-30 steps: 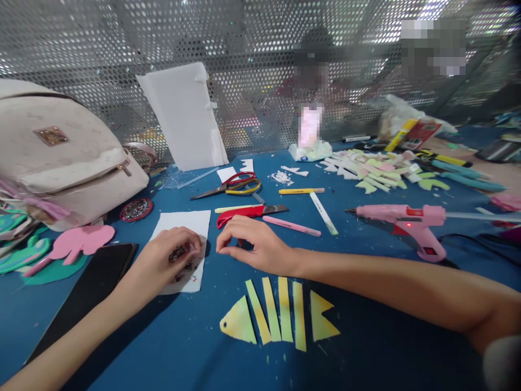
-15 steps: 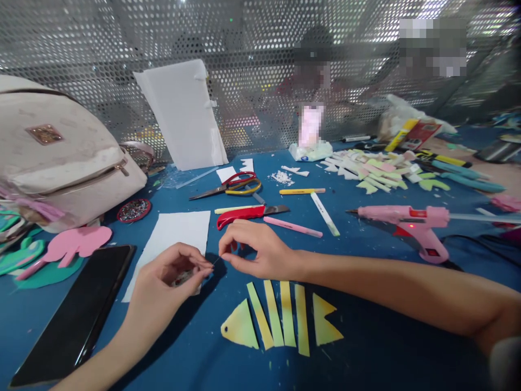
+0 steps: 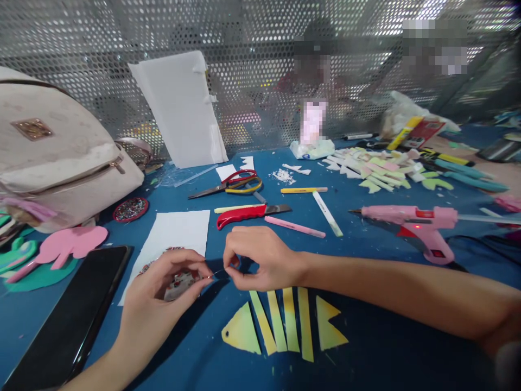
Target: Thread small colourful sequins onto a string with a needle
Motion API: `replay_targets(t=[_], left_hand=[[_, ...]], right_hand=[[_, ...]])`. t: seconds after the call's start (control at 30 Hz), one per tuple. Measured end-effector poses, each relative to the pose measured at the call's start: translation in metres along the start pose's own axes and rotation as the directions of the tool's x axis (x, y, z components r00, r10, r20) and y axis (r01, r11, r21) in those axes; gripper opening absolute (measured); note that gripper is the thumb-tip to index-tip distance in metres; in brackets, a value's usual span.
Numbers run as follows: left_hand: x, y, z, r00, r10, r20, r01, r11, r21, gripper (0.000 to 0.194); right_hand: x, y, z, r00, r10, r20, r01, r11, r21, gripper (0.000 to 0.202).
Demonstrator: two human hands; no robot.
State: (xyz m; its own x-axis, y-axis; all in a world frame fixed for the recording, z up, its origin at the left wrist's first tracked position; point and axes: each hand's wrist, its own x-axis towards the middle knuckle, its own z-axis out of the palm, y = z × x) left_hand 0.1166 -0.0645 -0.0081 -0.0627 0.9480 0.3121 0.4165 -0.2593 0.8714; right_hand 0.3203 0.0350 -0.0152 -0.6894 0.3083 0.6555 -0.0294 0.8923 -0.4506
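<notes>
A thin strand (image 3: 220, 271), thread or wire, runs across the short gap between my two hands. My left hand (image 3: 169, 288) pinches its one end between thumb and forefinger, where a tiny reddish bit shows at the fingertips. The other end is in the closed fingertips of my right hand (image 3: 260, 258). Behind and under my left fingers a red, grey and white speckled thing (image 3: 181, 285) is partly hidden. Below my right hand lies a fish in yellow-green pieces: a head (image 3: 243, 330) with an eye, several strips (image 3: 291, 326) and a tail (image 3: 329, 325).
A red-handled knife (image 3: 244, 215), scissors (image 3: 228, 185) and markers (image 3: 295, 226) lie beyond my hands. A pink glue gun (image 3: 415, 220) is at right, with cut pieces (image 3: 378, 168) behind. At left are a phone (image 3: 69, 320), white paper (image 3: 183, 228) and a backpack (image 3: 61, 163).
My right hand has moved slightly right and down, and the strand between my hands sits lower. More of the speckled thing shows around my left hand. The view has shifted a little.
</notes>
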Motion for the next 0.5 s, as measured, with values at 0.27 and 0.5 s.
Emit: replay_targets(t=[0.27, 0.5], left_hand=[[-0.0001, 0.0011, 0.0004, 0.999, 0.032, -0.008, -0.032, 0.999, 0.019, 0.019], [-0.002, -0.0025, -0.0008, 0.999, 0.03, 0.016, -0.031, 0.999, 0.019, 0.021]], right_hand=[[0.0011, -0.0005, -0.0003, 1.0, -0.022, -0.014, 0.022, 1.0, -0.006, 0.008], [-0.0013, -0.0003, 0.0003, 1.0, -0.018, -0.009, 0.018, 1.0, -0.012, 0.008]])
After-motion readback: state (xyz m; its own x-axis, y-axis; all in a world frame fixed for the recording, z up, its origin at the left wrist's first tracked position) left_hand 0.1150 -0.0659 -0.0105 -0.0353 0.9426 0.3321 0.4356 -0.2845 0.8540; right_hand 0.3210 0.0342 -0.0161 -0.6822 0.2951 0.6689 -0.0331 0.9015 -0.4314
